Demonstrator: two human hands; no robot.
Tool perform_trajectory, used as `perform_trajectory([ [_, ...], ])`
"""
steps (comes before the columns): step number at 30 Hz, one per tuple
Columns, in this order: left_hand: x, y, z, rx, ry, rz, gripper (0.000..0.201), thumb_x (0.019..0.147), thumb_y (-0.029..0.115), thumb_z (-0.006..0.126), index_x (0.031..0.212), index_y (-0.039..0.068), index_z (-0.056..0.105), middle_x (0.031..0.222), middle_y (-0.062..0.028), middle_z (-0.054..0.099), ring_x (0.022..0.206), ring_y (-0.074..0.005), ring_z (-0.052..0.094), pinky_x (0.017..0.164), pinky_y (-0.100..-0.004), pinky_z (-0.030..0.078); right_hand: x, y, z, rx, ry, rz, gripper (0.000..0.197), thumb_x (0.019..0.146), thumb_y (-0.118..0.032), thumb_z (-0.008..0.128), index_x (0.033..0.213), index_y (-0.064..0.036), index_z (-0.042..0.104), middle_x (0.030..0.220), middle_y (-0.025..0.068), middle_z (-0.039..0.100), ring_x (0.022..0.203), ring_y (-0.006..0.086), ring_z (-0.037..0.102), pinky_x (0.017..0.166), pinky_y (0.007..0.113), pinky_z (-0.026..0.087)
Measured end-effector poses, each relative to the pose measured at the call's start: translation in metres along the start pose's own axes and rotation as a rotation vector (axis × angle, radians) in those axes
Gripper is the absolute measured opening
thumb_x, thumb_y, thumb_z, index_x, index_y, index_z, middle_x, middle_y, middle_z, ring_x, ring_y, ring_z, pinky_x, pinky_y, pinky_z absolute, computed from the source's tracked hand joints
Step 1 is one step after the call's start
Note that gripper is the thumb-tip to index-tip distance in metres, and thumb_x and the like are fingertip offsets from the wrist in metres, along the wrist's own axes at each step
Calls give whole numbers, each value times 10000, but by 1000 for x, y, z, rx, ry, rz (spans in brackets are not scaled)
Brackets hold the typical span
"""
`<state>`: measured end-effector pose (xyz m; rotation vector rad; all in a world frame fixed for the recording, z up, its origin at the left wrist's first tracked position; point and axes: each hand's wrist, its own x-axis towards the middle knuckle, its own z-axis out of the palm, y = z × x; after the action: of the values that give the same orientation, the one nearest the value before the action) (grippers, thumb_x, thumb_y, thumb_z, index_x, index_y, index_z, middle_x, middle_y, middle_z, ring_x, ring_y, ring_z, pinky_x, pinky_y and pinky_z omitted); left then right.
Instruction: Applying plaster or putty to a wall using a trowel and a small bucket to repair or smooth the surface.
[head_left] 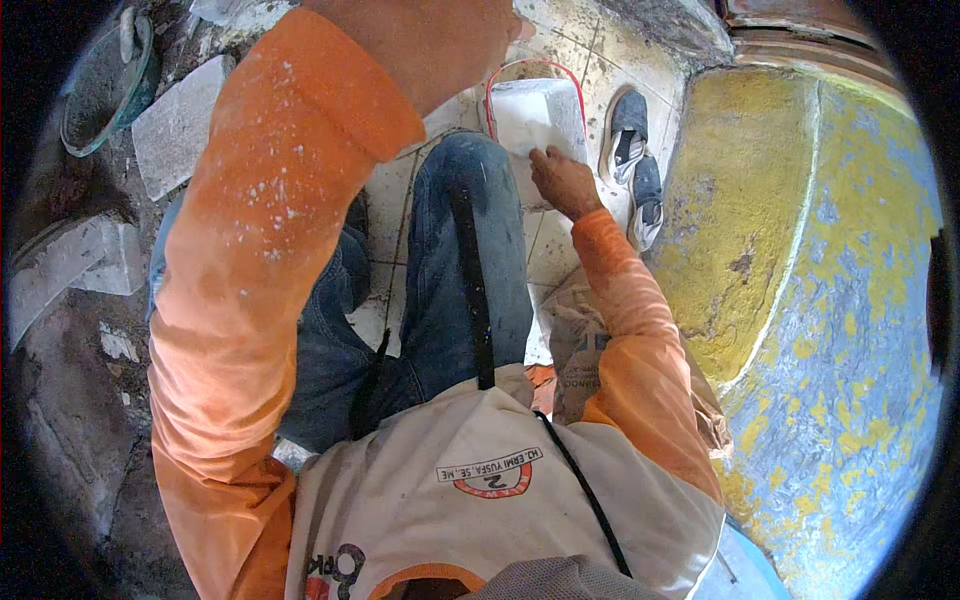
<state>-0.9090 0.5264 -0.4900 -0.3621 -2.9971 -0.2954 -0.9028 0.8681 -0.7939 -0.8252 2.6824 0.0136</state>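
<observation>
Through the head camera I count two hands, both coming out of orange sleeves. The left hand (455, 45) is at the top of my view, above the floor and partly cut off by the edge; I cannot tell whether its fingers are closed or holding anything. The right hand (566, 184) has its fingers bent inward, thumb and forefinger close together, at one white container (579, 90) with a red edge. That container stands on the tiled floor (555, 250) just beyond the person's right knee, with white material inside (whether the fingers grip the material, the container or neither, I can't make out).

Just right of the container I count two dark shoes (630, 118) with pale soles, one nearer the person than the other, close to one wall (740, 180) painted in worn yellow and blue. One printed sack (575, 355) lies under the right forearm. Over on the left I have one green bucket (146, 88), tilted, and at least two pale blocks (180, 128), one beside the bucket and another nearer the person. White specks dot the left sleeve (265, 190).
</observation>
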Motion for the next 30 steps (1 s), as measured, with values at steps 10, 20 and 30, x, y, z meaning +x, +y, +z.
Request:
perform_trajectory([
  [10, 10, 3, 6, 49, -25, -15, 390, 950, 321, 690, 1126, -27, 696, 918, -201, 734, 867, -357, 728, 769, -483, 571, -23, 6, -26, -60, -255, -10, 199, 907, -271, 641, 994, -96, 674, 933, 163, 698, 881, 393, 712, 743, 521, 571],
  [20, 3, 6, 5, 44, 49, -18, 324, 924, 288, 711, 1035, -17, 709, 870, -201, 733, 831, -365, 734, 753, -480, 578, 7, 26, -71, 0, -259, 29, 204, 857, -274, 668, 978, -126, 739, 925, 170, 736, 875, 395, 716, 780, 504, 576],
  [30, 3, 1, 4, -37, 62, 6, 320, 906, 300, 707, 946, -17, 722, 853, -204, 730, 803, -368, 733, 725, -488, 573, 60, 20, -21, -66, -436, 1, 250, 822, -268, 704, 971, -76, 764, 1011, 173, 759, 941, 397, 735, 861, 511, 595],
])
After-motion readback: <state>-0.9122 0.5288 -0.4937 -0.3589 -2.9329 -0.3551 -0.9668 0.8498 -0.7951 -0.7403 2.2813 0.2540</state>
